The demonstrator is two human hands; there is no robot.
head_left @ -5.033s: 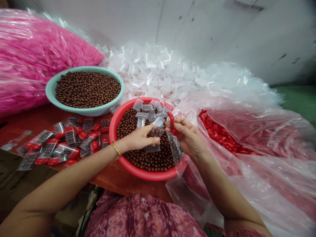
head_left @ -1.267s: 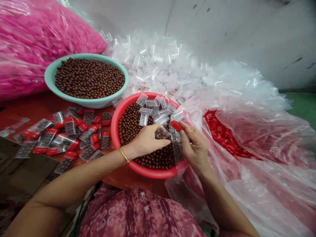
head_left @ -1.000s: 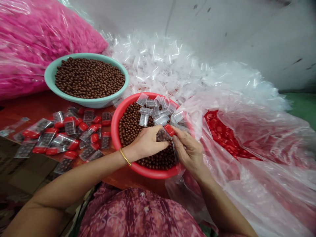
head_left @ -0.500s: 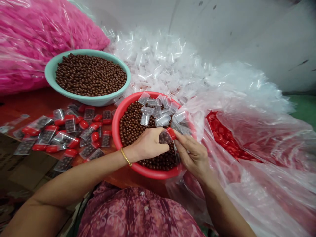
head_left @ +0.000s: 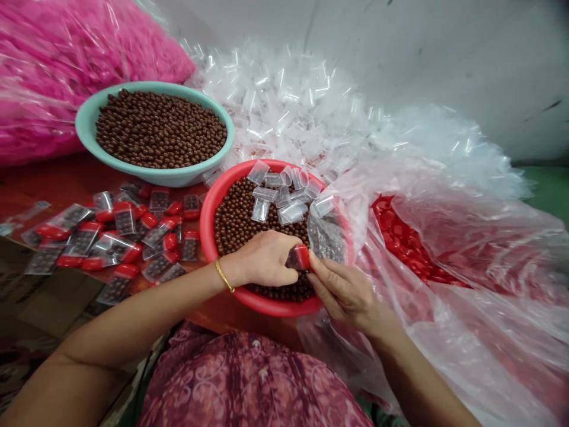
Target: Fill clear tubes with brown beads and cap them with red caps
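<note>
My left hand (head_left: pixel 265 259) is closed around a small clear plastic container (head_left: pixel 293 258) with brown balls in it. On the container's right end sits a red cap (head_left: pixel 303 256), which the thumb and fingers of my right hand (head_left: pixel 344 290) press or pinch. Both hands are over a red basin (head_left: pixel 207 220) of shiny brown balls (head_left: pixel 237 222). Several clear empty containers (head_left: pixel 292 212) lie on the balls at the basin's far side. To the left, filled containers with red caps (head_left: pixel 113 249) are heaped on the table.
A pale green basin (head_left: pixel 84 127) of brown balls stands behind on the left, beside a large pink bag (head_left: pixel 89 59). Many clear containers (head_left: pixel 284 112) are piled against the wall. At right, an open plastic bag (head_left: pixel 480 249) holds red caps (head_left: pixel 398 243).
The capped container has moved slightly down and left in view with both hands, and more of it is covered by my left hand. The view has shifted slightly.
</note>
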